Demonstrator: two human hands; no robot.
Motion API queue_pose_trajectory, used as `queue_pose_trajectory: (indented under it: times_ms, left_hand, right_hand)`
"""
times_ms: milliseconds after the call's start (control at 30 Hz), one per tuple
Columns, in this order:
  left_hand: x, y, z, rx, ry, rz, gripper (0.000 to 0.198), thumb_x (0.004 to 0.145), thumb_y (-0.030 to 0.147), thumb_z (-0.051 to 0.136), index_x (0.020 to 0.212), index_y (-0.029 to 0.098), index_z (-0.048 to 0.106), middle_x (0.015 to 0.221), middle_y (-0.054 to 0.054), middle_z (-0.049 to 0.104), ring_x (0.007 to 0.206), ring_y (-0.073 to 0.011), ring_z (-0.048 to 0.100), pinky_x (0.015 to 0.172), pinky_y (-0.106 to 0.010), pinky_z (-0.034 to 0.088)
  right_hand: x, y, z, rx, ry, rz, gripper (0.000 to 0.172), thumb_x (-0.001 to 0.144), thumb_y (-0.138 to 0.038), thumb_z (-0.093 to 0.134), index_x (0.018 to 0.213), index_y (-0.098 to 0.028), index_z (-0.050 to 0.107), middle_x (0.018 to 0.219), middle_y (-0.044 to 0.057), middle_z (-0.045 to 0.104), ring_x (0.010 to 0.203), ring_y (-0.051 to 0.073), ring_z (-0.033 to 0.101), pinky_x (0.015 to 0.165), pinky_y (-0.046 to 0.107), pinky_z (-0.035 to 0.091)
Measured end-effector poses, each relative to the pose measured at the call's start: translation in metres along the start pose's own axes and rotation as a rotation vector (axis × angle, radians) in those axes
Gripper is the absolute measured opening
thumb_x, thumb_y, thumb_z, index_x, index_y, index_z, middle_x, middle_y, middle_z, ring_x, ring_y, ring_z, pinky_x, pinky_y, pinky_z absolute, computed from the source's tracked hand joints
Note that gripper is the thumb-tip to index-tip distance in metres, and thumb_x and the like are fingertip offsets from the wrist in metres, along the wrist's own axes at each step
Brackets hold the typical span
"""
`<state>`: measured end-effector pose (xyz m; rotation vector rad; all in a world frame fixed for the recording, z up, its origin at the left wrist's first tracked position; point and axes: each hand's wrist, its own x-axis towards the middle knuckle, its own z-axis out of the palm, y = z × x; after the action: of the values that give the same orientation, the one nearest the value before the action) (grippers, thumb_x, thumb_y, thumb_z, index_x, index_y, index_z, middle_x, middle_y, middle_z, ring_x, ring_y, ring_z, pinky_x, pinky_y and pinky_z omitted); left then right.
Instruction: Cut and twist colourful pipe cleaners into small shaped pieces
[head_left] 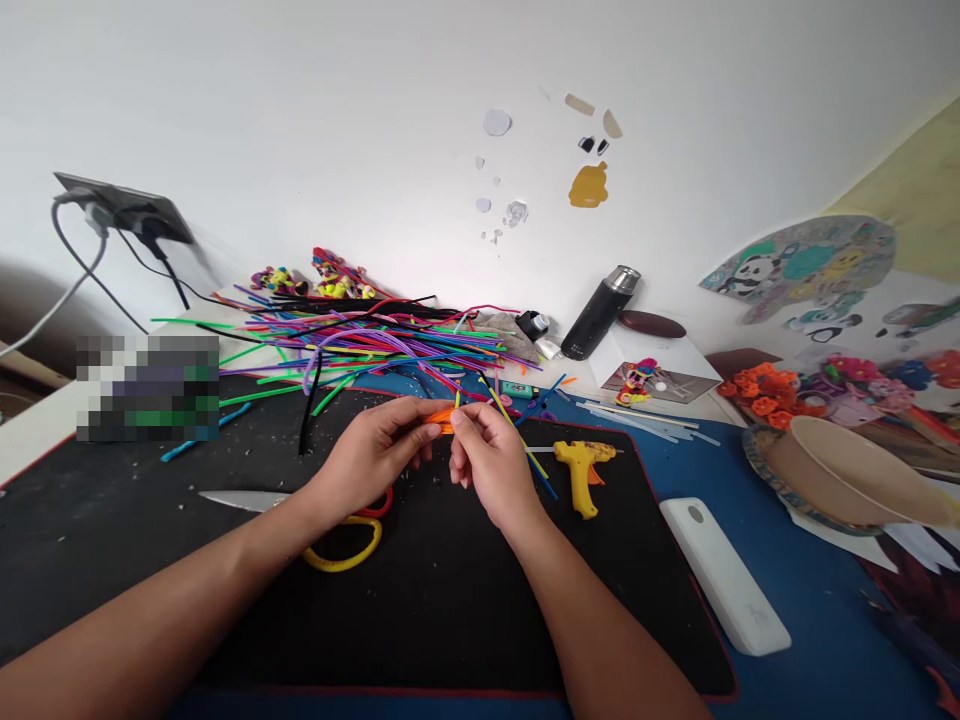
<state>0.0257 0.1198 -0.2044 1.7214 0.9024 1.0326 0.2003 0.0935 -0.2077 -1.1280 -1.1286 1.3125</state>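
Observation:
In front of me, over the black mat (450,620), both hands meet at an orange pipe cleaner piece (443,420). My left hand (386,445) is closed, pinching it between thumb and fingers. My right hand (491,460) is also closed, its thumb and forefinger at the right end of the orange piece, where a short yellow pipe cleaner (457,397) sticks up from the fingertips. Fingers cover much of both. Scissors with red and yellow handles (341,560) lie partly beneath my left forearm. A yellow glue gun (581,475) rests right of my right hand.
A heap of many-coloured pipe cleaners (390,340) lies along the wall. Behind the glue gun are a black thermos (602,312) and clear glue sticks (645,422). On the right are a white power bank (724,575), a round bowl (862,465) and orange pipe cleaner flowers (772,392).

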Motion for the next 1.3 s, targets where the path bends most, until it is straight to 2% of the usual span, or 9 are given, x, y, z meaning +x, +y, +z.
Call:
queue_pose_trajectory:
  times_ms: [133, 267, 367, 533, 833, 1033, 1300]
  left_hand:
    - [0.000, -0.001, 0.002, -0.131, -0.001, -0.057, 0.040, 0.092, 0.044, 0.075, 0.123, 0.018, 0.075, 0.093, -0.007, 0.076, 0.068, -0.0165, 0.065, 0.060, -0.026, 0.056]
    - [-0.001, -0.003, 0.001, -0.070, -0.017, -0.030, 0.037, 0.089, 0.040, 0.080, 0.119, 0.019, 0.078, 0.107, -0.009, 0.075, 0.074, -0.0170, 0.067, 0.065, -0.027, 0.057]
    - [-0.001, -0.003, -0.001, -0.017, -0.007, -0.019, 0.033, 0.091, 0.041, 0.077, 0.117, 0.020, 0.080, 0.103, -0.009, 0.075, 0.072, -0.0171, 0.067, 0.064, -0.027, 0.057]
    - [-0.001, -0.004, -0.003, -0.052, 0.005, -0.023, 0.034, 0.092, 0.043, 0.076, 0.118, 0.020, 0.080, 0.098, -0.008, 0.074, 0.072, -0.0173, 0.066, 0.064, -0.027, 0.057]
    - [-0.001, -0.006, -0.005, -0.025, 0.009, 0.003, 0.034, 0.095, 0.040, 0.074, 0.122, 0.022, 0.080, 0.101, -0.007, 0.073, 0.065, -0.0136, 0.064, 0.063, -0.026, 0.056]
    - [-0.001, -0.012, -0.006, -0.027, 0.001, -0.007, 0.032, 0.096, 0.040, 0.072, 0.122, 0.023, 0.080, 0.100, -0.007, 0.074, 0.071, -0.0164, 0.067, 0.063, -0.026, 0.057]
    - [-0.001, -0.005, -0.004, -0.082, -0.013, 0.041, 0.026, 0.096, 0.036, 0.073, 0.114, 0.019, 0.082, 0.092, -0.006, 0.073, 0.067, -0.0144, 0.067, 0.057, -0.024, 0.058]
  right_hand:
    - [0.000, -0.001, -0.001, 0.003, 0.007, 0.000, 0.031, 0.093, -0.051, 0.068, 0.091, -0.021, 0.062, 0.051, -0.008, 0.052, 0.040, 0.011, 0.050, 0.038, 0.021, 0.035]
    - [0.000, -0.001, 0.000, 0.000, 0.001, 0.024, 0.029, 0.092, -0.049, 0.069, 0.089, -0.021, 0.062, 0.050, -0.008, 0.052, 0.039, 0.011, 0.050, 0.038, 0.021, 0.033]
    - [-0.001, -0.002, 0.001, -0.008, -0.013, 0.024, 0.032, 0.092, -0.052, 0.068, 0.090, -0.021, 0.062, 0.051, -0.007, 0.053, 0.040, 0.011, 0.051, 0.037, 0.021, 0.033]
    - [-0.001, -0.003, -0.001, -0.003, -0.006, -0.011, 0.037, 0.093, -0.057, 0.067, 0.091, -0.021, 0.063, 0.052, -0.007, 0.054, 0.040, 0.011, 0.050, 0.038, 0.021, 0.034]
    - [0.000, -0.002, -0.002, 0.026, -0.030, 0.017, 0.033, 0.092, -0.053, 0.069, 0.089, -0.021, 0.063, 0.053, -0.007, 0.054, 0.040, 0.010, 0.051, 0.038, 0.020, 0.035]
    - [0.000, -0.004, -0.002, 0.031, -0.057, 0.022, 0.031, 0.091, -0.050, 0.071, 0.085, -0.021, 0.064, 0.049, -0.007, 0.052, 0.040, 0.010, 0.049, 0.038, 0.020, 0.033]
    - [0.000, -0.006, -0.006, 0.161, -0.111, 0.132, 0.036, 0.084, -0.052, 0.079, 0.084, -0.020, 0.063, 0.048, -0.010, 0.044, 0.040, 0.010, 0.049, 0.039, 0.020, 0.032]
